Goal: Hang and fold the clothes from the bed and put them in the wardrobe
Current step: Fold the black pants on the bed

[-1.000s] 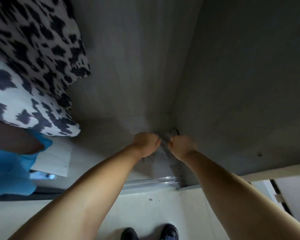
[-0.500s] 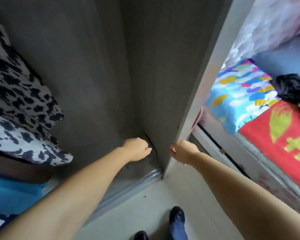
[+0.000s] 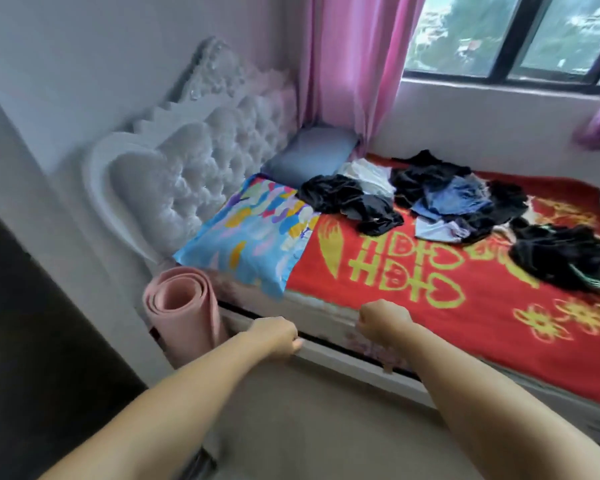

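Clothes (image 3: 454, 202) lie heaped on the red bedspread (image 3: 465, 306), well beyond both hands. Left hand (image 3: 274, 336) and right hand (image 3: 383, 318) are curled into fists holding nothing, apart, just before the bed's edge.

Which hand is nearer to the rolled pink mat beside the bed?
Left. The left hand is just right of the rolled pink mat; the right hand is farther right.

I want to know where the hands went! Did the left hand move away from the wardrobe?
Yes. The left hand was down in the wardrobe's bottom corner; now it hangs, curled and holding nothing, in front of the bed frame, beside the rolled pink mat.
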### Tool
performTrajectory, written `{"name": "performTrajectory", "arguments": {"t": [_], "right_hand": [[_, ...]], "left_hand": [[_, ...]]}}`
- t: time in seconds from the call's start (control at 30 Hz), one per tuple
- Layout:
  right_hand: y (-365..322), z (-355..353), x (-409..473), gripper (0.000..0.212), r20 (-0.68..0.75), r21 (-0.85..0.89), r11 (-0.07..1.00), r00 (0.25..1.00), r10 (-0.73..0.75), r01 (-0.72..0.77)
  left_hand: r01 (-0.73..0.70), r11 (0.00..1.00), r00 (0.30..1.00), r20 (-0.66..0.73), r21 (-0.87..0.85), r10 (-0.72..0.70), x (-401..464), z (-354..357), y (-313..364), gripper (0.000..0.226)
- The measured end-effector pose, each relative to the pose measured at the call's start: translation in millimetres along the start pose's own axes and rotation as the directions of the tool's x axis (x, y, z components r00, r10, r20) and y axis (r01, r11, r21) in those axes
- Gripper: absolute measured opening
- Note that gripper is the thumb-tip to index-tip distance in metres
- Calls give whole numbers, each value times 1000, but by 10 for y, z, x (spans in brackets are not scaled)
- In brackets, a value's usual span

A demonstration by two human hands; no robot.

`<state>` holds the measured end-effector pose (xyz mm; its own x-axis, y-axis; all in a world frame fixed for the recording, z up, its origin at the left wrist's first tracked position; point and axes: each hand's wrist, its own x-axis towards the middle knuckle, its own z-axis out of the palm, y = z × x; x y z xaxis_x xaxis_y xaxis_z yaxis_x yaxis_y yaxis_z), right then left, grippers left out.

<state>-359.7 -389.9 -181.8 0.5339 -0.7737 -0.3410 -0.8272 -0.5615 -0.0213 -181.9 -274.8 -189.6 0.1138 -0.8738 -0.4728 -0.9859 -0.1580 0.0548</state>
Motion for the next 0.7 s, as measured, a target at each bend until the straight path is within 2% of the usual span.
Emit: {"name": "performTrajectory", "arguments": {"t": [0.27, 0.47, 0.7], "right_hand": [[2105, -220, 48, 34, 42, 39, 968, 968, 246, -247], [3135, -314, 122, 34, 24, 96, 924, 929, 369, -370], [3922, -180, 645, 38, 85, 145, 877, 889, 451, -459]], "left_hand": [[-121, 969, 992, -43, -216, 115, 1405, -743, 1419, 42], [-256, 961, 967, -32, -105, 254, 2123, -1080, 2302, 42], [-334, 941, 942, 10, -62, 335, 3087, -1356, 2798, 45]]}}
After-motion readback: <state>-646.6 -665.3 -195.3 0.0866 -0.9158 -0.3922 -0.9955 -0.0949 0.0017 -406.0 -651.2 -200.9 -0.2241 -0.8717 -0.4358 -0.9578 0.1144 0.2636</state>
